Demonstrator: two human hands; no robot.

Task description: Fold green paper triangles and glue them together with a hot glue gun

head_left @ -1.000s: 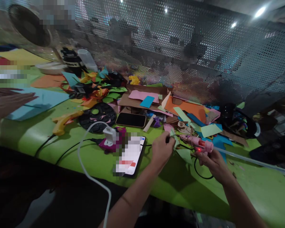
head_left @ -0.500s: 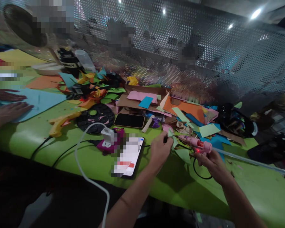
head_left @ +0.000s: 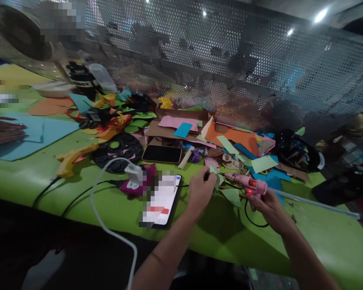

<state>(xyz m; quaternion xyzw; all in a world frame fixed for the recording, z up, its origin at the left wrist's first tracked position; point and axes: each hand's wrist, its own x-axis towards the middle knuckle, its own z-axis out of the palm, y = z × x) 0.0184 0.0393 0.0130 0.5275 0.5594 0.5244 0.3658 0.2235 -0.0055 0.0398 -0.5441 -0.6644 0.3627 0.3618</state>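
My right hand (head_left: pixel 269 207) is wrapped round the grip of a pink hot glue gun (head_left: pixel 244 182), which has a small red light lit. A long clear glue stick (head_left: pixel 314 202) sticks out of its back end. The nozzle points left, close to a folded pale green paper piece (head_left: pixel 218 180) pinched in my left hand (head_left: pixel 201 191). Whether the nozzle touches the paper I cannot tell. Just below it lies another pale green paper scrap (head_left: pixel 232 196). Left of my left hand, a phone with a lit screen (head_left: pixel 165 199) rests on the green table (head_left: pixel 224 237).
A magenta power strip (head_left: pixel 139 185) holds a white charger with a cable. Behind it lie a dark phone (head_left: pixel 162 154), a black palette (head_left: pixel 117 153) and a yellow glue gun (head_left: pixel 75 159). Paper scraps cover the back. Another person's hand (head_left: pixel 6 131) presses blue paper at left.
The whole view has shifted slightly, so things sit a little further left. My left hand has turned slightly with the green paper. My right hand keeps its hold on the glue gun.
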